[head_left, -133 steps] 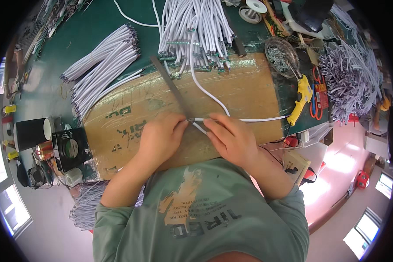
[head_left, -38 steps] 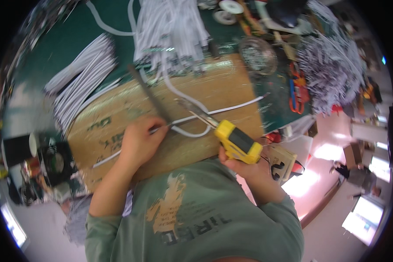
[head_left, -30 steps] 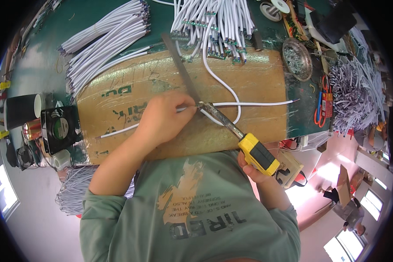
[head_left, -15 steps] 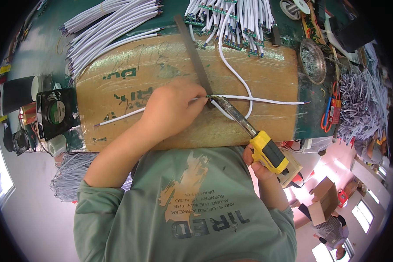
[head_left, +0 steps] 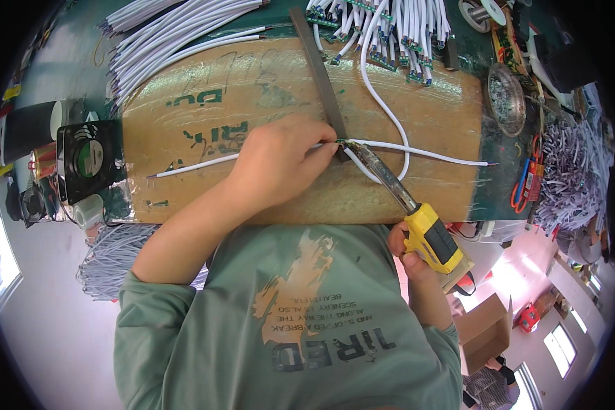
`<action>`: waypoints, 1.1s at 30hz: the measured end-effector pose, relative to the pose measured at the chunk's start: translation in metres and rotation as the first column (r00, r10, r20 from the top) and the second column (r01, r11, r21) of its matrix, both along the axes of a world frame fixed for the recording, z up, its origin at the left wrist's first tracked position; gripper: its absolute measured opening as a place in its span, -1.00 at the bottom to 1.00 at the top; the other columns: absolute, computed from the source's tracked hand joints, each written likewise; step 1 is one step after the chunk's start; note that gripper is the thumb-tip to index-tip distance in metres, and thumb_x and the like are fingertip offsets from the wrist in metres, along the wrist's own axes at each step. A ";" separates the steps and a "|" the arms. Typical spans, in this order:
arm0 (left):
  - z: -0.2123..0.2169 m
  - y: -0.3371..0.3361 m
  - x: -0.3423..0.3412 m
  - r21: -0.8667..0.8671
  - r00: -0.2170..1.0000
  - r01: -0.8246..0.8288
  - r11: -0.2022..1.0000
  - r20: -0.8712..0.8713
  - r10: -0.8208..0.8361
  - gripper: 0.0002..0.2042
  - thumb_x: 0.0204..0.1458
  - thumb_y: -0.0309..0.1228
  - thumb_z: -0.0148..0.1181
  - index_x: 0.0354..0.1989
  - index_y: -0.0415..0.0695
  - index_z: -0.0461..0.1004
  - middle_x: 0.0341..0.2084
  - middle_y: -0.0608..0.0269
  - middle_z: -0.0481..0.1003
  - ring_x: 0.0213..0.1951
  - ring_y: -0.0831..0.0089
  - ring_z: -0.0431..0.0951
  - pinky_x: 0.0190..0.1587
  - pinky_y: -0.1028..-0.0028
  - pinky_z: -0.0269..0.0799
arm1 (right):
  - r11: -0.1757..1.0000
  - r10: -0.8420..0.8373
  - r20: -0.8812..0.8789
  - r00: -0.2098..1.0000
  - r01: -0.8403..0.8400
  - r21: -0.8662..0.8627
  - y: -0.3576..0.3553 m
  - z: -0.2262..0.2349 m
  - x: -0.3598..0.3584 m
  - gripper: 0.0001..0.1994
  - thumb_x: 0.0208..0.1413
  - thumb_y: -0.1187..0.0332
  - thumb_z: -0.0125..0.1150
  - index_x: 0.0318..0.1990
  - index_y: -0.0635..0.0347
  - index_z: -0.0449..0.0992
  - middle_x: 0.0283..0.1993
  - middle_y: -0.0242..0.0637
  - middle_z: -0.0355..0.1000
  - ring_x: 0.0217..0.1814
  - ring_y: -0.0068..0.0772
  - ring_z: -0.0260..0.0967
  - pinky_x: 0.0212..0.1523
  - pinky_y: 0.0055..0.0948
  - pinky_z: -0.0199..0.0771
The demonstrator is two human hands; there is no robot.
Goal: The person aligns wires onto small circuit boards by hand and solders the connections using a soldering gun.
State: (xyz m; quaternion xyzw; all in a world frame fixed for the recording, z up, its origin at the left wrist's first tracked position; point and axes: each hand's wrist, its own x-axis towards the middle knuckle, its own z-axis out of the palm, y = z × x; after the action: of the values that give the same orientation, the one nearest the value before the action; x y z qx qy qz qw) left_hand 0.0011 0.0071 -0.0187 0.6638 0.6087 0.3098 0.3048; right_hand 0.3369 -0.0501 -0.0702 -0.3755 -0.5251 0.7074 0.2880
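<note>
My left hand (head_left: 280,160) is closed in a pinch on a white cable (head_left: 198,166) at the middle of the cardboard. Just past the fingertips is a small green circuit board (head_left: 342,141), partly hidden. A soldering iron (head_left: 430,239) with a yellow and black handle is gripped by my right hand (head_left: 411,256) near the table's front edge. Its metal tip meets the board by my left fingertips. Another white cable (head_left: 430,155) runs right from there, and a looped white cable (head_left: 383,99) curves down to the same spot. A dark flat bar (head_left: 318,72) lies behind my fingertips.
Bundled white cables (head_left: 178,48) lie back left; several cables with green boards (head_left: 417,41) lie back right. A metal dish (head_left: 505,99), solder spool (head_left: 478,15) and red-handled tool (head_left: 526,181) sit right. A black fan (head_left: 89,162) stands left. A person holds a carton (head_left: 485,335) behind.
The whole view has shifted, so the table things sit slightly farther right and up. Both hands keep their grips, and the iron's tip stays at the board. The carton behind has moved.
</note>
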 end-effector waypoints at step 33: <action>0.007 0.007 -0.005 -0.078 1.000 0.026 0.997 0.000 -0.026 -0.86 0.05 -0.39 0.30 -0.27 -0.16 0.62 -0.37 0.12 0.57 -0.28 0.14 0.58 -0.22 0.27 0.48 | 0.986 -0.157 -0.126 0.980 0.149 -0.069 0.006 0.013 -0.017 -0.55 0.02 0.14 0.50 -0.14 0.27 0.44 -0.46 -0.36 0.36 -0.50 -0.54 0.28 -0.50 -0.54 0.23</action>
State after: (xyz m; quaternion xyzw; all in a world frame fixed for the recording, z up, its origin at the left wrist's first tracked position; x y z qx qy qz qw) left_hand -0.0038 0.0142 -0.0112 0.6593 0.6119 0.2816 0.3341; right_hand 0.3195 -0.0438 -0.0571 -0.3762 -0.4532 0.7215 0.3641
